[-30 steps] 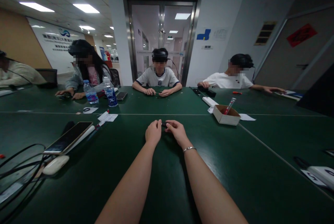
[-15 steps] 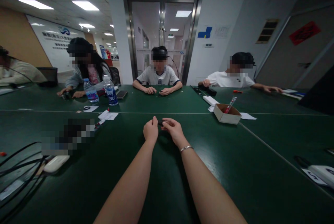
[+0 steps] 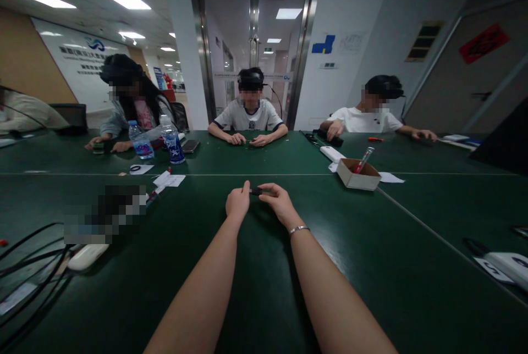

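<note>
Between my two hands is a small dark object (image 3: 256,191), black and short, its exact kind too small to make out. My left hand (image 3: 238,203) is closed, thumb up, with its fingertips at the object's left end. From the other side my right hand (image 3: 281,203) pinches the right end between thumb and fingers. A silver bracelet (image 3: 299,229) circles my right wrist. Both hands are just above the green table (image 3: 264,288); the palm side of the left one is hidden.
An open box (image 3: 359,179) with a tube in it stands at right. Two bottles (image 3: 173,145) and a phone (image 3: 190,146) are at far left, papers (image 3: 169,179) nearer. Cables (image 3: 37,258) and a white device (image 3: 88,256) lie left. Several people sit opposite, among them one person (image 3: 249,115) facing me.
More of the small black object now shows between my hands, with the right fingers slightly farther from the left. The view has tilted down a little.
</note>
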Available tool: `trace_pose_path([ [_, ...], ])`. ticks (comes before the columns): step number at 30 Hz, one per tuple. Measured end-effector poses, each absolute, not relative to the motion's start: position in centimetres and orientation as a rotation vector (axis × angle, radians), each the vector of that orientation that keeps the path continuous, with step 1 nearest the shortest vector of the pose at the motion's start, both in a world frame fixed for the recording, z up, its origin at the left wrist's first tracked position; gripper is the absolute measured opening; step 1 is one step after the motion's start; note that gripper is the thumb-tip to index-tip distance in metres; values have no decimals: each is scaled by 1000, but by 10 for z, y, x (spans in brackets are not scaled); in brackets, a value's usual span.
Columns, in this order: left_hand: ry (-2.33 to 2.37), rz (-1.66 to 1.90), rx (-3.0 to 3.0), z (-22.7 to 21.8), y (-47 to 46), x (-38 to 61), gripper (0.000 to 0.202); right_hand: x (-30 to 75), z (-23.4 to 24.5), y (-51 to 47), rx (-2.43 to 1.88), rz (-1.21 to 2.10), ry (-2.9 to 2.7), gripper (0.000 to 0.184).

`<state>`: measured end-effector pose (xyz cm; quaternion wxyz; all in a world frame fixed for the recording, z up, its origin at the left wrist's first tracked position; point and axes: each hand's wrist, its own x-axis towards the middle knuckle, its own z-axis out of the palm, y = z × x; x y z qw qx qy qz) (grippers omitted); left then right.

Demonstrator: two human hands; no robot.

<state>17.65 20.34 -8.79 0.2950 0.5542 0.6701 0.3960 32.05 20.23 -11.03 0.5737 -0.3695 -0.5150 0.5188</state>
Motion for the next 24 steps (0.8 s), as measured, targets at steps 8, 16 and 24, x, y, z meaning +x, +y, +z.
trace_pose_path([
  [8, 1795, 941, 1563, -91, 206, 173, 60, 328, -115, 206, -837, 1249, -1179, 35],
  [16, 1171, 1372, 1547, -110, 214, 176, 34, 333, -113, 208, -845, 1314, -973, 41],
  [24, 1122, 1291, 1608, -115, 218, 176, 24, 335, -113, 208, -862, 1307, -940, 36],
])
